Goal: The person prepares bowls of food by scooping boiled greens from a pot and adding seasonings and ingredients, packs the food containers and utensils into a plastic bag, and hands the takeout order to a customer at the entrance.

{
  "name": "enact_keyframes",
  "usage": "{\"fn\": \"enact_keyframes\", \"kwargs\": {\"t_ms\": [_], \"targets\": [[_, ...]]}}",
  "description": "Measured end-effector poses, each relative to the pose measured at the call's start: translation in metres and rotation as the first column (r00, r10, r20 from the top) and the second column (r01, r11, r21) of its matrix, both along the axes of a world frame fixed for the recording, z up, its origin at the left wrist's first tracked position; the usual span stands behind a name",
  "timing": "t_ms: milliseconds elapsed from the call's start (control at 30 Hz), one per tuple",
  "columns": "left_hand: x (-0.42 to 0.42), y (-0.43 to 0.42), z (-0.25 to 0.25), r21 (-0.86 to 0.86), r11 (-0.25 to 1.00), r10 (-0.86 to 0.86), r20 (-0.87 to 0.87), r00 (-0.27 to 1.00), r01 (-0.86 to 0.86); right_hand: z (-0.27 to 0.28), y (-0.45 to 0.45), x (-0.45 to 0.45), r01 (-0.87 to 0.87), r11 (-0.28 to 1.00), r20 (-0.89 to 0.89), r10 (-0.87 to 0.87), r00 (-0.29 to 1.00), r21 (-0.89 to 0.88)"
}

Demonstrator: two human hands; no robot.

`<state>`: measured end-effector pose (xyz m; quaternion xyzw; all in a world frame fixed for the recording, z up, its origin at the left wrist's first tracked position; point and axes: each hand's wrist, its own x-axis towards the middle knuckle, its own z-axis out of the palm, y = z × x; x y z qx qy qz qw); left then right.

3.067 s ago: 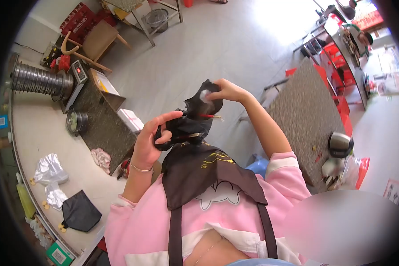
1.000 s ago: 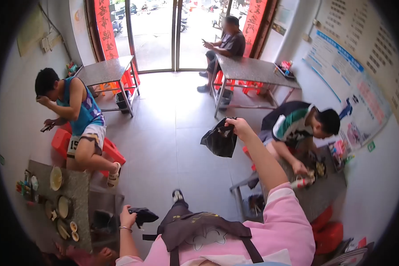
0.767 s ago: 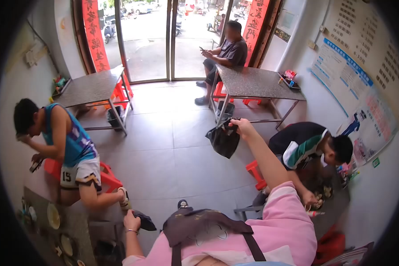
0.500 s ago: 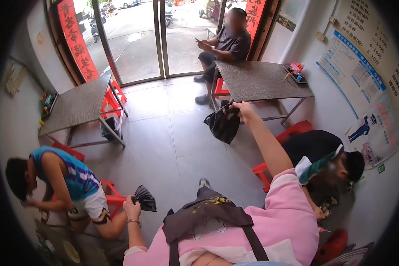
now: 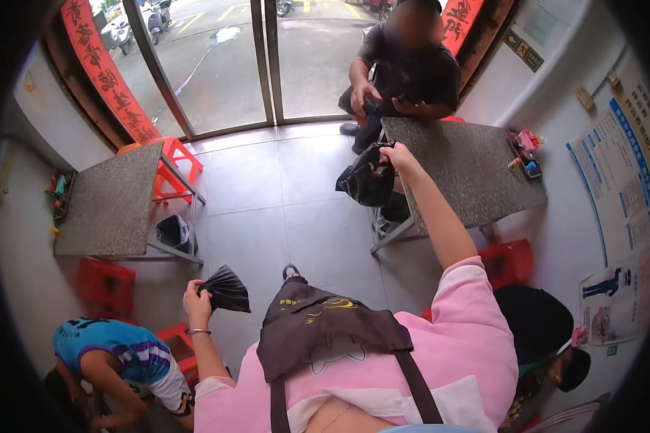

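Your right hand [image 5: 403, 160] pinched a black bag [image 5: 368, 178] by its top beside the table [image 5: 469, 166], where any swing risked a snag and tear, while your left hand [image 5: 197, 302] gripped a gathered black bundle [image 5: 227, 290] above the floor [image 5: 318, 231]

Passage: floor [image 5: 245, 231] between left table [image 5: 112, 202] and right table [image 5: 473, 169] | blocking right: dark-shirted person [image 5: 419, 76]
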<state>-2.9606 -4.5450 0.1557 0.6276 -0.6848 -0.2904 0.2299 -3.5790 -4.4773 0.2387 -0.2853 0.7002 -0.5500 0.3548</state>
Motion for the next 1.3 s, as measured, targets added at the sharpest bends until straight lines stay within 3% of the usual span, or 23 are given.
{"fn": "enact_keyframes", "kwargs": {"t_ms": [67, 133, 267, 333, 367, 400, 467, 533, 567, 667, 733, 800, 867, 933, 1000, 1067, 1200, 1300], "targets": [[-0.041, -0.069, -0.013, -0.017, 0.999, -0.043, -0.006, 0.999, 0.043, 0.000, -0.057, -0.036, 0.041, 0.999, -0.028, -0.041, 0.999, -0.003], [-0.076, -0.130, -0.025, 0.098, 0.989, -0.110, 0.031, 0.993, 0.106, -0.017, -0.102, -0.061, 0.108, 0.994, -0.023, -0.108, 0.994, 0.007], [-0.129, -0.240, -0.030, 0.142, 0.983, -0.107, -0.053, 0.993, 0.113, -0.024, -0.200, -0.116, 0.065, 0.997, -0.087, -0.062, 0.994, 0.034], [-0.149, -0.303, -0.033, 0.207, 0.974, -0.060, -0.173, 0.983, 0.096, -0.031, -0.250, -0.135, 0.072, 0.990, -0.165, -0.052, 0.985, 0.118], [-0.162, -0.333, -0.034, 0.194, 0.974, -0.073, -0.237, 0.969, 0.120, -0.030, -0.271, -0.140, 0.158, 0.976, -0.284, -0.112, 0.952, 0.148], [-0.177, -0.360, -0.032, 0.245, 0.961, -0.053, -0.285, 0.957, 0.126, -0.032, -0.287, -0.145, 0.235, 0.962, -0.543, -0.124, 0.830, 0.140], [-0.206, -0.407, -0.020, 0.241, 0.961, -0.072, -0.264, 0.962, 0.138, -0.038, -0.322, -0.169, 0.077, 0.972, -0.345, 0.004, 0.939, 0.221], [-0.226, -0.458, -0.026, 0.270, 0.953, -0.022, -0.389, 0.921, 0.137, -0.039, -0.361, -0.178, 0.061, 0.983, -0.488, 0.032, 0.872, 0.174], [-0.239, -0.480, -0.019, 0.263, 0.960, 0.007, -0.375, 0.927, 0.099, -0.054, -0.378, -0.187, 0.156, 0.953, -0.565, 0.019, 0.825, 0.259], [-0.262, -0.529, -0.003, 0.240, 0.970, 0.073, -0.407, 0.911, 0.029, -0.051, -0.423, -0.177, 0.283, 0.925, -0.654, -0.052, 0.755, 0.253], [-0.284, -0.566, 0.005, 0.226, 0.974, 0.084, -0.452, 0.888, 0.024, -0.069, -0.460, -0.189, 0.334, 0.938, -0.682, -0.187, 0.707, 0.090], [-0.306, -0.601, 0.017, 0.245, 0.969, 0.145, -0.644, 0.752, 0.023, -0.059, -0.497, -0.197, 0.379, 0.917, -0.630, -0.224, 0.743, 0.121], [-0.328, -0.634, 0.031, 0.259, 0.965, 0.175, -0.710, 0.682, 0.023, -0.072, -0.535, -0.223, 0.400, 0.916, -0.694, -0.293, 0.658, -0.008], [-0.339, -0.662, 0.038, 0.234, 0.972, 0.166, -0.758, 0.630, 0.026, -0.076, -0.572, -0.244, 0.469, 0.883, -0.742, -0.315, 0.592, -0.001], [-0.352, -0.683, 0.046, 0.288, 0.958, 0.237, -0.790, 0.565, 0.000, -0.064, -0.608, -0.258, 0.508, 0.861, -0.736, -0.338, 0.586, 0.009], [-0.363, -0.707, 0.050, 0.305, 0.952, 0.263, -0.828, 0.495, 0.004, -0.040, -0.645, -0.263, 0.518, 0.848, -0.627, -0.463, 0.627, -0.110], [-0.366, -0.756, 0.054, 0.310, 0.951, 0.280, -0.855, 0.436, -0.004, -0.046, -0.699, -0.269, 0.456, 0.840, -0.693, -0.515, 0.504, -0.293], [-0.359, -0.800, 0.052, 0.295, 0.956, 0.263, -0.844, 0.467, -0.006, -0.064, -0.740, -0.230, 0.358, 0.883, -0.633, -0.468, 0.616, -0.305]]}}
